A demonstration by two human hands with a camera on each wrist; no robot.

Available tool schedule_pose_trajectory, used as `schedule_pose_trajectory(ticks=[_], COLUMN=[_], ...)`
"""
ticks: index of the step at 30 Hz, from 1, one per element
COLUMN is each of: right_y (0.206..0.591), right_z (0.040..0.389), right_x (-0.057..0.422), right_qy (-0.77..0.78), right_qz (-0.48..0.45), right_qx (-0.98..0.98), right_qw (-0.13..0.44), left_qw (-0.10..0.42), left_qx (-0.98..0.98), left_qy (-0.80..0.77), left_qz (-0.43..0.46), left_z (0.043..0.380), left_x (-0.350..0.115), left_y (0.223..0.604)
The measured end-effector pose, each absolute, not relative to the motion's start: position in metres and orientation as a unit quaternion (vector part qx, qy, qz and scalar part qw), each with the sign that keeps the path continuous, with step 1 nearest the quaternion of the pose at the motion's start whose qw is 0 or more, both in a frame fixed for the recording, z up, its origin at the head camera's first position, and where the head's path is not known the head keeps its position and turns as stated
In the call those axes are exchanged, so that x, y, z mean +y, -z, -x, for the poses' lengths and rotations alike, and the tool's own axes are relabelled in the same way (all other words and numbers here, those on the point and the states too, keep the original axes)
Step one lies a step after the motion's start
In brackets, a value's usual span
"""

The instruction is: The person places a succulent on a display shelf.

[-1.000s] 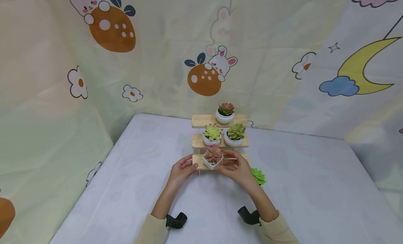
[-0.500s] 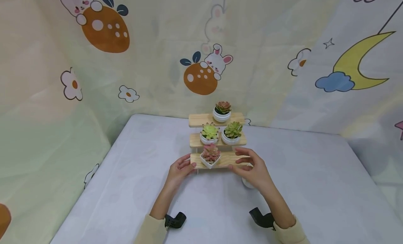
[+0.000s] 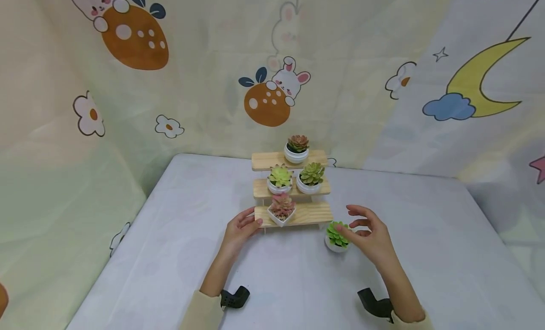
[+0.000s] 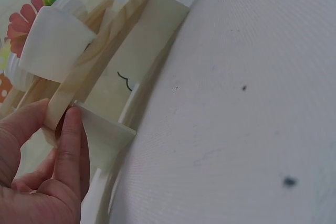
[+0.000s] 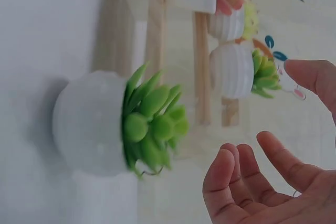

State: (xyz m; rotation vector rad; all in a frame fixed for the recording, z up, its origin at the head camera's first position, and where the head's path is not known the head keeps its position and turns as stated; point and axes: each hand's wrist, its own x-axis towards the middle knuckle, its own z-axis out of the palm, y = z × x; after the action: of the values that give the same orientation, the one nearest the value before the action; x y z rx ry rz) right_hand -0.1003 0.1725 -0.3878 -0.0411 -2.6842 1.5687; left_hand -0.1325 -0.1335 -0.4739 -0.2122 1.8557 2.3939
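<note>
My left hand [image 3: 239, 229] pinches the left end of the lowest board of a three-tier wooden shelf [image 3: 312, 213], thumb above and fingers beneath in the left wrist view. On that board stands a pink succulent [image 3: 283, 205] in a white angular pot. My right hand [image 3: 373, 237] is beside a bright green succulent [image 3: 334, 234] in a round white pot, which stands on the table off the shelf's right front corner. Its thumb overlaps the leaves in the head view. In the right wrist view its spread fingers [image 5: 252, 174] hold nothing and show apart from the plant.
Two green succulents, a lighter left one [image 3: 280, 176] and a darker right one [image 3: 312, 173], occupy the middle tier. A reddish succulent [image 3: 297, 144] sits on the top tier. Behind the white-covered table [image 3: 213, 188] hangs a printed cloth [image 3: 204, 74].
My right hand has let go of the pink succulent's pot and moved right, off the lowest board, toward the green succulent. The left hand stays at the board's left end.
</note>
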Motion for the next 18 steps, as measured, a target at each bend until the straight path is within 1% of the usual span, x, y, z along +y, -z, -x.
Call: schedule_pose_trajectory(ticks=[9, 14, 18], right_y=[0.422, 0.433, 0.439], right_z=[0.097, 0.095, 0.095], right_x=[0.19, 0.19, 0.189], right_qy=[-0.48, -0.476, -0.475], right_qz=[0.043, 0.05, 0.041], right_qx=[-0.876, -0.876, -0.876], right_qw=[-0.025, -0.058, -0.073], left_qw=[0.053, 0.056, 0.058], left_qx=[0.607, 0.608, 0.607], left_qy=[-0.789, -0.789, -0.789], left_qz=[0.072, 0.074, 0.074], left_z=[0.133, 0.133, 0.133], left_x=[-0.134, -0.133, -0.133], left_y=[0.475, 0.475, 0.475])
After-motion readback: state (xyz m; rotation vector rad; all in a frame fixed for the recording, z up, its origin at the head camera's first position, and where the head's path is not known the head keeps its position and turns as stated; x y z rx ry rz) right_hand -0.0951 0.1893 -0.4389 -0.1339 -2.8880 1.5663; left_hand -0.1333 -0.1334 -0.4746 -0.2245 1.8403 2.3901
